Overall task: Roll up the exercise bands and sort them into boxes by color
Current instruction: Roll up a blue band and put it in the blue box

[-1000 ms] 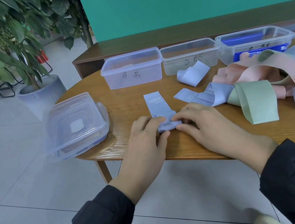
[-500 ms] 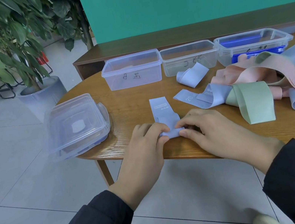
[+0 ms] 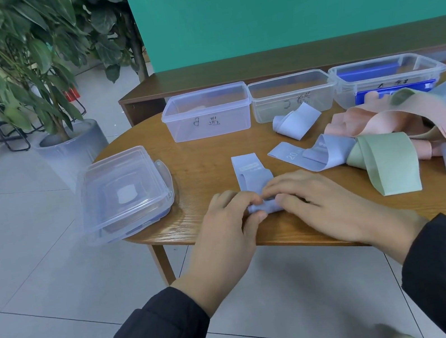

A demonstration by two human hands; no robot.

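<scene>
A light blue exercise band (image 3: 251, 174) lies flat near the table's front edge, its near end curled into a small roll. My left hand (image 3: 227, 227) pinches the roll's left end, thumb under and fingers over. My right hand (image 3: 322, 205) grips its right end with curled fingers. Three clear boxes stand at the back: box B (image 3: 208, 112), the middle box (image 3: 290, 95) and the right box (image 3: 386, 76) with a dark blue thing inside. A heap of loose pink, green and blue bands (image 3: 404, 132) covers the right side.
Upside-down clear lids (image 3: 123, 191) are stacked over the table's left edge. Two more blue bands (image 3: 296, 121) lie between the boxes and my hands. A potted plant (image 3: 33, 82) stands on the floor at left. The oval wooden table (image 3: 202, 157) backs onto a dark bench.
The roll has grown and moved a little farther up the band; less of the flat strip shows beyond my fingers. Both hands stay on its ends.
</scene>
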